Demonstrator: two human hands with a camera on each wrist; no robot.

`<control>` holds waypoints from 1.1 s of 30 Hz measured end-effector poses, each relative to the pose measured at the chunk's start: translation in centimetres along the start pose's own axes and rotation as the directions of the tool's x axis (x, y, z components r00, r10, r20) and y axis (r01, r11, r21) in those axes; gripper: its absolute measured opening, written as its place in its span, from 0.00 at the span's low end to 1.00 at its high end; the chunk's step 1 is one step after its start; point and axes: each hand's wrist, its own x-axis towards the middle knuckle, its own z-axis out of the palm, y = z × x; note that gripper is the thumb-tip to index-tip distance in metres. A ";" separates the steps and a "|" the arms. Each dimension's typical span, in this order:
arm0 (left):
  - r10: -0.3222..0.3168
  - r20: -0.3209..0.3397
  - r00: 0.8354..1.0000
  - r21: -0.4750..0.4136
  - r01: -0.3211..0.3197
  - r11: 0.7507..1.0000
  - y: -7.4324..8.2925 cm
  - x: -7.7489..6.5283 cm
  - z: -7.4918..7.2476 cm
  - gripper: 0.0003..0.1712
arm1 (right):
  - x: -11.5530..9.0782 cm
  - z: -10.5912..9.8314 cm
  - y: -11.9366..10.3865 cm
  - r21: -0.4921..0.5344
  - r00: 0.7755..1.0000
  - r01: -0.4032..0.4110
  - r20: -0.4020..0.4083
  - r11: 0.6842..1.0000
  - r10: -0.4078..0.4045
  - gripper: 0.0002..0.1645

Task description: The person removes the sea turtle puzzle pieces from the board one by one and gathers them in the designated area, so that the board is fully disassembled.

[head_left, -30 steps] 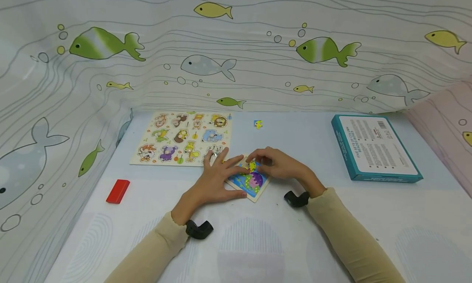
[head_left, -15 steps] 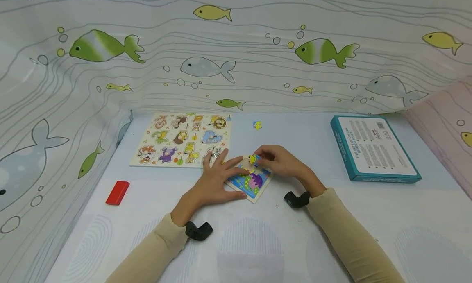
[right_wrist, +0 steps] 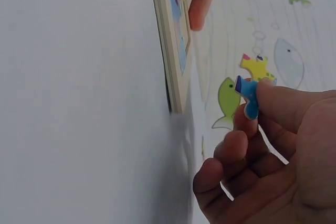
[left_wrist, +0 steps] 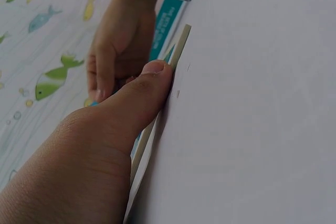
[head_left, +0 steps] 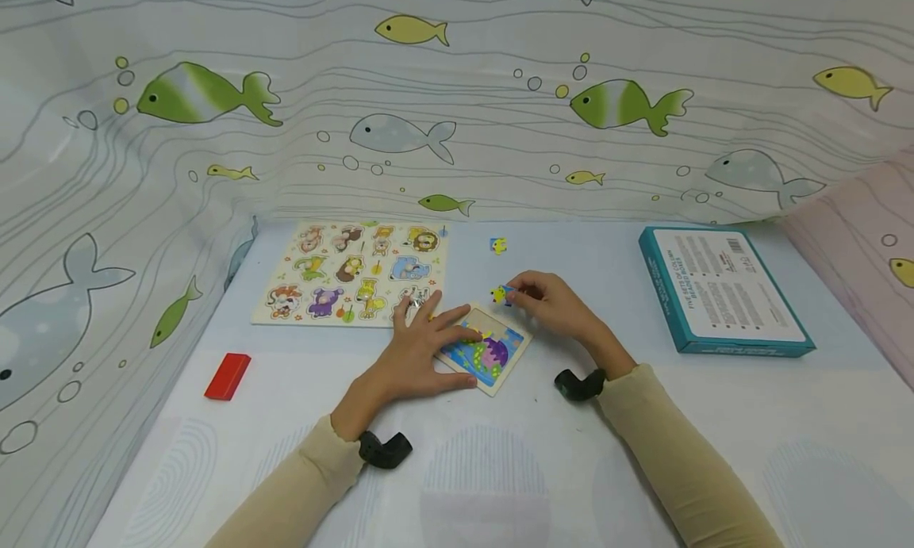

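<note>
My left hand (head_left: 417, 356) lies with spread, straight fingers over the left side of a small wooden jigsaw puzzle board (head_left: 489, 320). Its thumb (left_wrist: 147, 90) rests along the board's near edge. A purple and green picture fills the lower part of the board; bare wood shows at the top. Just beyond the board's far corner, my right hand (head_left: 555, 304) pinches a yellow and blue jigsaw piece (right_wrist: 252, 87) between thumb and index finger, the other fingers curled loosely below. A second yellow and blue jigsaw piece (head_left: 498, 246) lies farther back on the table.
A larger animal puzzle board (head_left: 328, 278) lies at the back left, its near right corner under my left fingertips. A red block (head_left: 228, 376) sits at the left. At the right lies a teal and white box (head_left: 731, 290). A fish-patterned curtain (head_left: 500, 96) hangs behind.
My right hand has lifted the jigsaw piece off the top of the small board and carried it back and slightly right, baring the wood there. The left hand stays put.
</note>
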 end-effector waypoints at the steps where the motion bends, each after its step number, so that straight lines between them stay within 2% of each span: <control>1: -0.001 0.001 1.000 0.001 0.001 1.000 0.0 0.0 0.0 0.37 | 0.0 -0.1 0.1 -0.003 1.000 0.000 -0.008 1.000 0.000 0.11; 11: -0.011 0.008 1.000 -0.014 0.011 1.000 -0.1 -0.1 0.2 0.36 | 0.3 -1.2 0.9 -0.001 0.997 -0.037 -0.065 0.999 0.037 0.10; 17: -0.007 0.003 1.000 -0.008 0.007 1.000 -0.1 0.0 0.2 0.36 | 0.5 -2.2 1.3 0.011 0.989 -0.099 -0.110 0.995 0.100 0.12; 24: -0.004 -0.003 1.000 -0.014 0.004 1.000 -0.1 -0.1 0.3 0.36 | 0.9 -3.6 2.4 0.007 0.968 -0.186 -0.168 0.982 0.185 0.14; 29: 0.011 -0.026 1.000 -0.010 -0.011 1.000 -0.2 -0.1 0.3 0.36 | 1.3 -4.3 3.1 -0.015 0.961 -0.213 -0.186 0.977 0.207 0.15; 33: 0.009 -0.025 1.000 -0.021 -0.010 1.000 -0.2 -0.1 0.4 0.36 | 2.1 -4.7 3.8 -0.056 0.962 -0.215 -0.181 0.975 0.202 0.15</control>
